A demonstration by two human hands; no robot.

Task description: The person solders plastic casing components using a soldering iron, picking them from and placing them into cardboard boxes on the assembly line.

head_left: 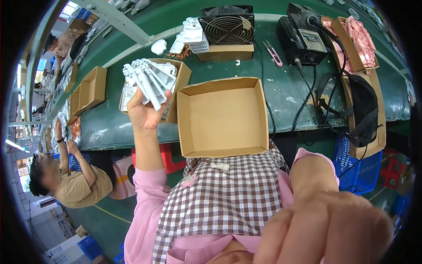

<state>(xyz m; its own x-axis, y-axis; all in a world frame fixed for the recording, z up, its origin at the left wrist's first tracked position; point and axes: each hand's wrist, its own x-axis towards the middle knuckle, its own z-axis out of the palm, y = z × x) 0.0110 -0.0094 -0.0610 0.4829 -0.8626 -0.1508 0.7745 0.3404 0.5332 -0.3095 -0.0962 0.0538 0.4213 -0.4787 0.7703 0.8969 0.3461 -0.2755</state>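
My left hand (147,112) is raised above the bench, its fingers and thumb closed round several white plastic parts (150,83) fanned out in a bundle. Behind them, more white moulded parts lie in a cardboard box (183,75). An open cardboard tray (222,119) with nothing in it sits at the bench's front edge, right of that hand and against my checked apron. My right hand (327,229) is lifted very close to the camera at the lower right, away from the bench. It is blurred, its knuckles show, and its fingertips are hidden.
Along the back stand a black fan (227,27), stacked white parts (193,35), pink-handled snips (273,53) and a black power unit (305,39) with cables. Pink parts (358,39) fill a box at right, near a black bag (362,110). A seated co-worker (83,185) is at left.
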